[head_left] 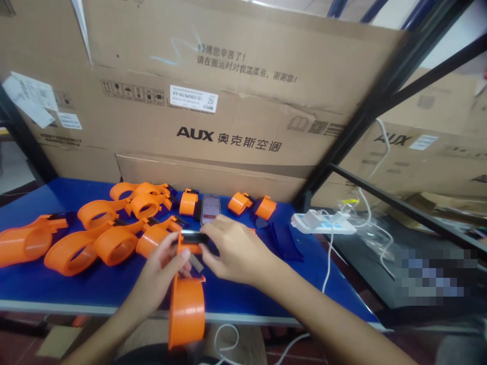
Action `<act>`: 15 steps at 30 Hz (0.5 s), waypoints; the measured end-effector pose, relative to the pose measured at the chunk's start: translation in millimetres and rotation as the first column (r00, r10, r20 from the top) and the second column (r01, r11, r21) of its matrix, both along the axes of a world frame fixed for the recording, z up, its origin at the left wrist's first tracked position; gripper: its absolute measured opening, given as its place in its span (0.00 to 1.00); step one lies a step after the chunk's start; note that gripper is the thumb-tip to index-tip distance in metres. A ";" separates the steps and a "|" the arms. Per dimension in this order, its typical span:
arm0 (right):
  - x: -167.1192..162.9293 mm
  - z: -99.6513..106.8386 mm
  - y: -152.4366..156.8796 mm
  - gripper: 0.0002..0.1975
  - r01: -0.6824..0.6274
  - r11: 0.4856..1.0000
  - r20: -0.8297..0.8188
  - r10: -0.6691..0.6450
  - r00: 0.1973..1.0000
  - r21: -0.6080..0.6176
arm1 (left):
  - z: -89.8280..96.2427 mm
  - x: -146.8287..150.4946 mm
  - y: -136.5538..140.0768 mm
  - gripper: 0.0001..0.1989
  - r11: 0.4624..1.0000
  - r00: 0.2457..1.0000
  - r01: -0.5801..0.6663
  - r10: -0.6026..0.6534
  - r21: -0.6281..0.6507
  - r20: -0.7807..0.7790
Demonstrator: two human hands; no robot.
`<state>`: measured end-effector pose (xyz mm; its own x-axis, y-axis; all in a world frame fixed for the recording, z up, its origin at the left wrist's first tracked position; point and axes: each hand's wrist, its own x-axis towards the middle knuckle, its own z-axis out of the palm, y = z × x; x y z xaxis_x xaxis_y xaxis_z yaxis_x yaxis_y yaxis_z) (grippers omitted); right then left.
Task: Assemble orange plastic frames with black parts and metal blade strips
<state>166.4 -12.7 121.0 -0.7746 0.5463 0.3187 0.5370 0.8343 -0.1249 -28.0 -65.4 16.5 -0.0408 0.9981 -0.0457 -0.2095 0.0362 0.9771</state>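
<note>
An orange plastic tape dispenser (187,312) hangs over the front edge of the table, its ring at the bottom. My left hand (167,263) is closed round its upper neck, thumb in front. At the top sits a black part (195,238) with a fine toothed edge. Fingers of my right hand (238,251) are closed on that black part from the right; its far end is hidden behind them. A small greyish flat piece (196,263) sticks out beside my left thumb. Several similar dispensers (114,246) lie to the left on the blue tabletop (236,301).
Beyond my hands lie a phone (210,208), a dispenser (188,203) and two more orange ones (265,208). Dark blue pieces (284,242) rest to the right. A white power strip (323,223) with cables stands at the right edge. Large cartons (236,126) and a black frame post (350,137) border the back.
</note>
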 end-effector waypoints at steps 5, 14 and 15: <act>-0.4 -16.3 -13.1 0.11 -0.035 0.994 -0.036 0.039 0.999 0.100 | 8.8 15.7 -5.0 0.22 1.000 0.998 0.014 -0.013 -0.007 0.054; 77.7 -17.6 8.0 0.18 0.367 0.928 -0.128 -0.357 0.925 0.066 | 20.3 35.6 -7.6 0.17 0.982 0.975 0.074 -0.034 -0.176 0.220; 92.0 -22.2 14.5 0.18 0.436 0.897 -0.025 -0.436 0.900 0.077 | 20.3 36.5 -7.3 0.17 0.979 0.973 0.093 -0.050 -0.183 0.224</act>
<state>258.4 1.8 98.8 -0.4622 0.8019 0.3786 0.8486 0.5239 -0.0739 8.6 -72.7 36.8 0.0623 0.9699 -0.2353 -0.4056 0.2400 0.8820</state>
